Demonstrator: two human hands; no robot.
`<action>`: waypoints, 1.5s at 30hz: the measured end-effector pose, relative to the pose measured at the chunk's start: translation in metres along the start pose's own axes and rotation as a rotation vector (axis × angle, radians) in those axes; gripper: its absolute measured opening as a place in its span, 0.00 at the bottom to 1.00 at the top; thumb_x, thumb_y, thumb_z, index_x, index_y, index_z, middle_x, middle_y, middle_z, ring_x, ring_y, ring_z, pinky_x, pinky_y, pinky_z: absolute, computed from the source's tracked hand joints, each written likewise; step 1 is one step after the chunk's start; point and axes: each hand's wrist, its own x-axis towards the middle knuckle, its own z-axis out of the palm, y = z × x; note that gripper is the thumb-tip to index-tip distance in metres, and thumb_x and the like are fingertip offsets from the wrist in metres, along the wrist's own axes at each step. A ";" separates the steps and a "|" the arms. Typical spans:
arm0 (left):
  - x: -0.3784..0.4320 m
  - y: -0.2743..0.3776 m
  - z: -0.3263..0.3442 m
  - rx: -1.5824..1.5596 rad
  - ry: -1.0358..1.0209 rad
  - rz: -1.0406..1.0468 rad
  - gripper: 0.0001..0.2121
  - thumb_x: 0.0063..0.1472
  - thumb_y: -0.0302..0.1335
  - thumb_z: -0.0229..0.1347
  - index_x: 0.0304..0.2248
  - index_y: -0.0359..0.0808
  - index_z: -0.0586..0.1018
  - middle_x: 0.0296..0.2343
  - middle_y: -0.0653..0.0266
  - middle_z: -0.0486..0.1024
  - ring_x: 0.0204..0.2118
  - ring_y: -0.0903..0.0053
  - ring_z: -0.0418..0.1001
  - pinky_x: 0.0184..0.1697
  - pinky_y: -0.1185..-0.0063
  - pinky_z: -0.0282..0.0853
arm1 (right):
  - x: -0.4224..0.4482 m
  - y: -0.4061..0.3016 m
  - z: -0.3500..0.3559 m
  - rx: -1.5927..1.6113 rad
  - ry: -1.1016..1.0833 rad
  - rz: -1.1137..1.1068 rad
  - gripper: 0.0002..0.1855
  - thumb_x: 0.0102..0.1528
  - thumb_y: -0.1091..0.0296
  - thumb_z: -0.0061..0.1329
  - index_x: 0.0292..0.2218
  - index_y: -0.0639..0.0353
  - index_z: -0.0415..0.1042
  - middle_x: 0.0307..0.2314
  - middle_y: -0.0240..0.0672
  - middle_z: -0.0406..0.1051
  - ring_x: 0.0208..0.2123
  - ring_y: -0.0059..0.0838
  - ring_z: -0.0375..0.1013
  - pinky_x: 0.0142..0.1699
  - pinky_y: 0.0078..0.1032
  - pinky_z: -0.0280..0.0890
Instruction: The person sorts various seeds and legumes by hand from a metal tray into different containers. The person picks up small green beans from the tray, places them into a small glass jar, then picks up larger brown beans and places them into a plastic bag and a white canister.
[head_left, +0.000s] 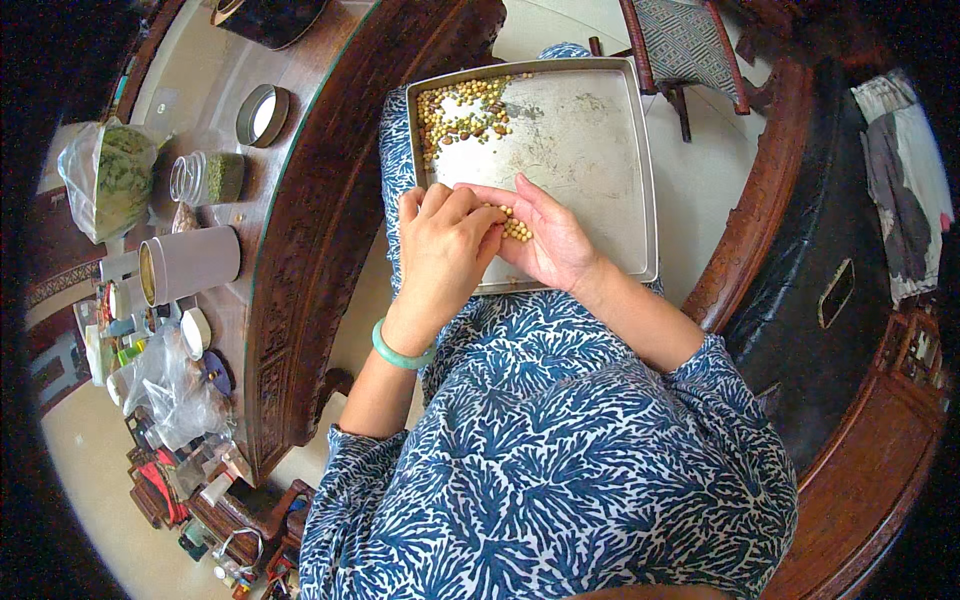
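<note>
A rectangular metal tray (577, 161) rests on my lap. Mixed dried beans (457, 112), mostly yellow with some green and reddish-brown ones, are spread in its far left corner. Over the near part of the tray, my right hand (544, 236) is turned palm up, cupping a small heap of yellow soybeans (517, 226). My left hand (450, 232), with a green bangle at its wrist, reaches across; its thumb and forefinger are pinched together at the soybeans, and whether a bean is between them is hidden.
On the glass-topped wooden table (259, 180) at left are a jar of green beans (214, 178), a round lid (262, 115), a pale canister (195, 262), a bagged melon (120, 180) and plastic bags (176, 390). A woven-seat stool (686, 45) stands beyond the tray; a dark bench seat (802, 300) is at right.
</note>
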 end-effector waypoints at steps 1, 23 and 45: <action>0.001 0.000 0.000 0.005 -0.023 -0.004 0.07 0.47 0.28 0.62 0.29 0.42 0.80 0.26 0.70 0.72 0.34 0.71 0.68 0.44 0.69 0.59 | 0.000 0.001 0.000 0.001 -0.001 0.001 0.36 0.64 0.44 0.30 0.59 0.69 0.55 0.50 0.39 0.66 0.48 0.27 0.66 0.55 0.24 0.60; 0.014 -0.013 -0.019 -0.246 -0.067 -0.027 0.10 0.41 0.24 0.61 0.26 0.39 0.74 0.22 0.69 0.70 0.31 0.71 0.68 0.40 0.74 0.59 | 0.002 -0.003 -0.009 0.164 0.168 0.002 0.28 0.65 0.51 0.33 0.51 0.72 0.64 0.42 0.44 0.71 0.45 0.34 0.71 0.54 0.31 0.65; -0.018 -0.201 -0.178 0.593 0.603 -0.390 0.08 0.53 0.25 0.56 0.35 0.37 0.78 0.27 0.59 0.74 0.33 0.63 0.72 0.38 0.70 0.68 | 0.000 -0.003 -0.042 0.315 0.159 0.100 0.12 0.66 0.58 0.35 0.33 0.53 0.63 0.17 0.19 0.51 0.16 0.11 0.46 0.17 0.12 0.42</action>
